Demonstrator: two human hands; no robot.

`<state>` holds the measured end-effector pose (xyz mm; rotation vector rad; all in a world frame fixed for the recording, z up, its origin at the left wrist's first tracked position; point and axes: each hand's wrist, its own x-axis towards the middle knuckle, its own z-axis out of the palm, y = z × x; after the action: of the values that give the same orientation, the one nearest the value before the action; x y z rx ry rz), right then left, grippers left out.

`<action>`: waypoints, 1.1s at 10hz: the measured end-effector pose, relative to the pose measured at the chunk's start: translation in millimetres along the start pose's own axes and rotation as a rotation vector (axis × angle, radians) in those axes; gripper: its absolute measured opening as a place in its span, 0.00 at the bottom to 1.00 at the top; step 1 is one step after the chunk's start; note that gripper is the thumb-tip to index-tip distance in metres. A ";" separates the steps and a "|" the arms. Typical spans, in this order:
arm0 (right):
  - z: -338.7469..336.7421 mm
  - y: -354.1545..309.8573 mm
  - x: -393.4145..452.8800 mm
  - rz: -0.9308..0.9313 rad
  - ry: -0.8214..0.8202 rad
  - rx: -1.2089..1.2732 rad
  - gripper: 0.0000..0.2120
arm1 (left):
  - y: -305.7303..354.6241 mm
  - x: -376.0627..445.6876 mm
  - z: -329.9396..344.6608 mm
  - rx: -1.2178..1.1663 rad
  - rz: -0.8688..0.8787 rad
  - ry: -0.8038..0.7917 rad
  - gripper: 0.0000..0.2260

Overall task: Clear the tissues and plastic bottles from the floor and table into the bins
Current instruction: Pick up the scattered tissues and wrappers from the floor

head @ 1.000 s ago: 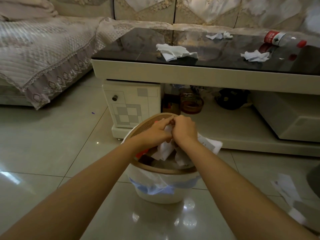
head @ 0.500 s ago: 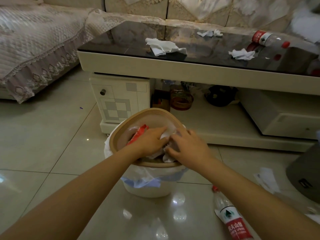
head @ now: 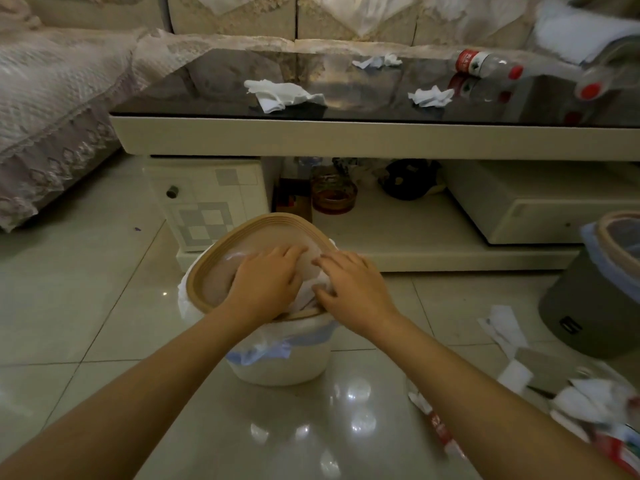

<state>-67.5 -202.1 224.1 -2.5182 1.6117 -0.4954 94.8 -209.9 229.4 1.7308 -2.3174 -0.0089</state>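
1. While both arms reach forward over the tiled floor, the left hand [head: 265,284] and the right hand [head: 348,289] rest side by side, palms down, in the mouth of the white bin [head: 280,365].
2. Both hands lie flat with fingers fairly straight, pressing on crumpled tissue [head: 306,296] inside the bin; a strip of that tissue shows in the narrow gap between them.
3. The bin's tan rim [head: 221,249] rings the hands from 9 o'clock round to 12.
4. On the dark glass table [head: 346,136], at 12 o'clock from the hands, lie three more tissues: a large one [head: 282,96], a small one [head: 431,97] and a far one [head: 375,60].
5. A clear bottle [head: 485,64] with a red label lies on its side on the table at 1 o'clock.
6. A grey bin [head: 595,306] stands at 3 o'clock, well apart from the hands.
7. Paper scraps [head: 502,327] litter the floor at 4 o'clock.
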 end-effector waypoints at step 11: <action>-12.1 202.7 -389.3 0.929 -0.115 -0.317 0.26 | 350.6 -33.4 216.6 0.097 0.759 -0.376 0.27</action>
<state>-395.5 61.7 99.2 -1.5810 2.6576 0.0240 -270.7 -105.9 66.4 0.8275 -3.1504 -0.0909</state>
